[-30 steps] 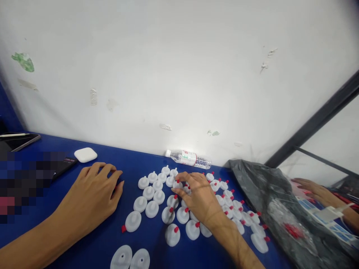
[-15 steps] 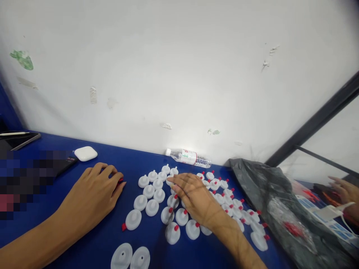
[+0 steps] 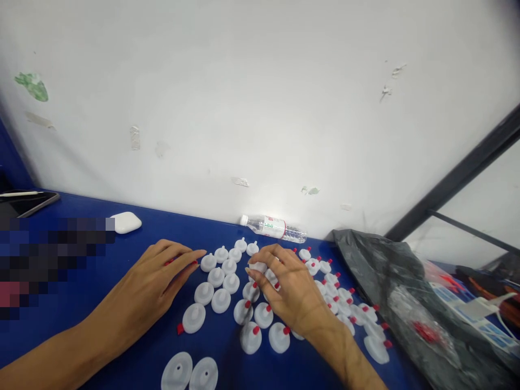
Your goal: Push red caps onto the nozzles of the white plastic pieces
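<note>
My left hand (image 3: 162, 276) is closed, with a small red cap (image 3: 195, 263) pinched at its fingertips. More red shows between its fingers. Beside those fingertips stand several translucent white nozzle lids (image 3: 215, 277), their spouts uncapped. My right hand (image 3: 290, 287) is closed around the edge of a white nozzle lid (image 3: 258, 266), partly hidden by the fingers. Under and around that hand lie many similar lids with red caps on their spouts, such as one lid (image 3: 279, 337) near the wrist. One lid (image 3: 194, 318) has a loose red cap (image 3: 180, 329) touching its edge.
Two lids (image 3: 177, 371) lie hole side up at the front. A plastic bottle (image 3: 272, 226) rests against the wall. Grey plastic bags (image 3: 365, 271) and a power strip (image 3: 479, 319) are on the right. A white case (image 3: 127, 222) and a tablet (image 3: 32, 203) sit at left.
My left hand has moved right, bringing a red cap toward the uncapped lids. My right fingers have curled around a lid. Another person's hand at the far right has left the view.
</note>
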Tool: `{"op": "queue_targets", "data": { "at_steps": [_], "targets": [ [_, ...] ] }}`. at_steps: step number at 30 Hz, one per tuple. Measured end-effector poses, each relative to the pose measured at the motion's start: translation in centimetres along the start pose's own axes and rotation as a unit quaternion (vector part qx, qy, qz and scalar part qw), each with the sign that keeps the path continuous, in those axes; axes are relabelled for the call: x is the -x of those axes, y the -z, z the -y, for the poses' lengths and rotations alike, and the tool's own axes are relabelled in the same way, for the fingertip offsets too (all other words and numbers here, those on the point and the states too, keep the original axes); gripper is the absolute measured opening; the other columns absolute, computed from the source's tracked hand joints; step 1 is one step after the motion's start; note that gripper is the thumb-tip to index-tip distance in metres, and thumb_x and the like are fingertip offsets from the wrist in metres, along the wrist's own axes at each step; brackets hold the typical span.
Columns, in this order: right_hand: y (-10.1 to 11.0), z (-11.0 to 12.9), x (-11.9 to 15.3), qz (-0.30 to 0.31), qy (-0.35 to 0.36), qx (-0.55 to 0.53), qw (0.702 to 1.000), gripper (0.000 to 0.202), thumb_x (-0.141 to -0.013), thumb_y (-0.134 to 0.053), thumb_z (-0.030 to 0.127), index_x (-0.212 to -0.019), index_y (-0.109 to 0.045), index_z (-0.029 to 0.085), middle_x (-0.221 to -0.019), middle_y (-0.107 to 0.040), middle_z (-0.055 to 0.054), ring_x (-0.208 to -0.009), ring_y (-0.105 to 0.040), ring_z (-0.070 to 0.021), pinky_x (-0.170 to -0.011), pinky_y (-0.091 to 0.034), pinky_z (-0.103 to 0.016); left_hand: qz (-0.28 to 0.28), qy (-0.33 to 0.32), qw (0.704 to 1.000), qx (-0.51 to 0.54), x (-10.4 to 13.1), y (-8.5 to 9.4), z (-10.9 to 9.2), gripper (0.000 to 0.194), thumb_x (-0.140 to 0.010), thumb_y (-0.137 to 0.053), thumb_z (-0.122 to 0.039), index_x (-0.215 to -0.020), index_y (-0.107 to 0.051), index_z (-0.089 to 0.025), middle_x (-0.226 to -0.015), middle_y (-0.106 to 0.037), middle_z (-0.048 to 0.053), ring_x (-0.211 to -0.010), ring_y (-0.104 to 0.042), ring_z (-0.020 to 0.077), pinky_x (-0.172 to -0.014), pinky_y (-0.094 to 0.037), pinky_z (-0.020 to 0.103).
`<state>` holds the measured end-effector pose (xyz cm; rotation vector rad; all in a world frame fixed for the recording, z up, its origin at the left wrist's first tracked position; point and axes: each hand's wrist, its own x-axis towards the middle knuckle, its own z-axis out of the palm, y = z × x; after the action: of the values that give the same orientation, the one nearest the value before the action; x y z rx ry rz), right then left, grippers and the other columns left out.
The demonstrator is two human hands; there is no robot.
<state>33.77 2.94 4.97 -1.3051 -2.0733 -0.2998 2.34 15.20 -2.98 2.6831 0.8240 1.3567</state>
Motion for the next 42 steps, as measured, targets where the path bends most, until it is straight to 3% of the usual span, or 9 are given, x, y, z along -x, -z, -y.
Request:
{"op": "queue_targets", "data": {
  "at_steps": [3, 6, 9, 12, 18, 23, 33, 37, 42],
  "targets": [
    [-0.2, 1.2, 0.1, 0.003, 0.051, -0.012, 0.999, 0.023, -0.132, -0.058, 0.024, -0.136, -0.08, 0.03, -0.131, -0.094, -0.006, -0.108, -0.097, -0.0276, -0.093, -0.087, -0.044, 0.008, 0.036, 0.997, 0.066, 0.0, 0.2, -1.1, 0.037, -0.139, -0.058, -0.051, -0.139, -0.092, -0.039, -0.124, -0.092, 0.001, -0.116, -0.086, 0.0275, -0.105, -0.071, 0.037],
    [-0.8, 2.2, 0.2, 0.001, 0.086, -0.02, 0.996, 0.016, -0.132, -0.06, 0.026, -0.141, -0.073, 0.031, -0.125, -0.095, -0.004, -0.11, -0.097, -0.0279, -0.095, -0.086, -0.044, 0.016, 0.144, 0.976, 0.161, -0.2, 0.7, -2.4, 0.043, -0.131, -0.07, -0.074, -0.126, -0.096, -0.04, -0.118, -0.094, 0.0, -0.103, -0.09, 0.0263, -0.095, -0.074, 0.034],
    [-1.2, 2.5, 0.3, -0.002, 0.098, -0.023, 0.995, 0.018, -0.13, -0.065, 0.024, -0.147, -0.069, 0.03, -0.124, -0.094, -0.005, -0.107, -0.096, -0.0281, -0.095, -0.086, -0.045, 0.055, 0.251, 0.937, 0.236, -0.6, 1.6, -4.1, 0.049, -0.12, -0.079, -0.087, -0.117, -0.099, -0.042, -0.12, -0.097, -0.001, -0.11, -0.091, 0.0292, -0.103, -0.075, 0.037],
    [-1.4, 2.5, 0.5, 0.009, 0.097, -0.034, 0.995, 0.029, -0.124, -0.073, 0.017, -0.15, -0.067, 0.028, -0.128, -0.094, -0.005, -0.11, -0.095, -0.0282, -0.098, -0.086, -0.045, 0.079, 0.279, 0.915, 0.28, -1.0, 2.1, -5.2, 0.048, -0.114, -0.085, -0.089, -0.11, -0.1, -0.043, -0.12, -0.097, -0.002, -0.115, -0.09, 0.0289, -0.11, -0.073, 0.037],
    [-2.1, 2.7, 0.8, -0.016, 0.117, -0.045, 0.992, 0.023, -0.126, -0.074, 0.017, -0.145, -0.069, 0.027, -0.125, -0.095, -0.003, -0.109, -0.094, -0.0263, -0.098, -0.084, -0.04, 0.12, 0.207, 0.93, 0.278, -0.5, 2.1, -4.5, 0.036, -0.119, -0.088, -0.074, -0.11, -0.098, -0.04, -0.113, -0.094, 0.001, -0.106, -0.089, 0.0269, -0.099, -0.076, 0.033],
    [-2.1, 2.8, 0.6, -0.045, 0.127, -0.035, 0.99, 0.013, -0.132, -0.066, 0.026, -0.144, -0.071, 0.028, -0.118, -0.096, -0.003, -0.103, -0.096, -0.0253, -0.09, -0.084, -0.037, 0.128, 0.235, 0.926, 0.265, -0.3, 2.3, -4.3, 0.039, -0.118, -0.087, -0.075, -0.11, -0.097, -0.038, -0.112, -0.094, 0.001, -0.101, -0.089, 0.0272, -0.086, -0.075, 0.03],
    [-1.8, 3.7, 0.4, -0.043, 0.149, -0.021, 0.988, 0.014, -0.138, -0.06, 0.028, -0.144, -0.072, 0.029, -0.124, -0.1, 0.006, -0.102, -0.095, -0.0219, -0.094, -0.084, -0.037, 0.12, 0.235, 0.931, 0.253, 0.1, 2.1, -4.0, 0.046, -0.118, -0.085, -0.083, -0.115, -0.099, -0.039, -0.111, -0.093, 0.002, -0.095, -0.089, 0.0271, -0.088, -0.078, 0.033],
    [-1.9, 3.7, 0.4, -0.067, 0.148, -0.033, 0.986, 0.016, -0.137, -0.062, 0.026, -0.144, -0.075, 0.03, -0.13, -0.101, 0.003, -0.11, -0.098, -0.0216, -0.104, -0.084, -0.033, 0.096, 0.135, 0.966, 0.199, 0.6, 1.4, -3.7, 0.033, -0.129, -0.077, -0.069, -0.139, -0.096, -0.044, -0.12, -0.094, 0.001, -0.109, -0.09, 0.0279, -0.097, -0.08, 0.036],
    [-2.1, 3.9, 0.4, -0.089, 0.096, -0.133, 0.982, 0.029, -0.128, -0.077, 0.023, -0.155, -0.073, 0.032, -0.143, -0.099, -0.005, -0.123, -0.098, -0.0217, -0.116, -0.081, -0.028, 0.031, -0.011, 0.996, 0.079, -0.1, 1.1, -5.0, 0.04, -0.142, -0.048, -0.04, -0.131, -0.086, -0.037, -0.116, -0.089, 0.0, -0.11, -0.082, 0.0265, -0.097, -0.076, 0.036]
  ]
}}
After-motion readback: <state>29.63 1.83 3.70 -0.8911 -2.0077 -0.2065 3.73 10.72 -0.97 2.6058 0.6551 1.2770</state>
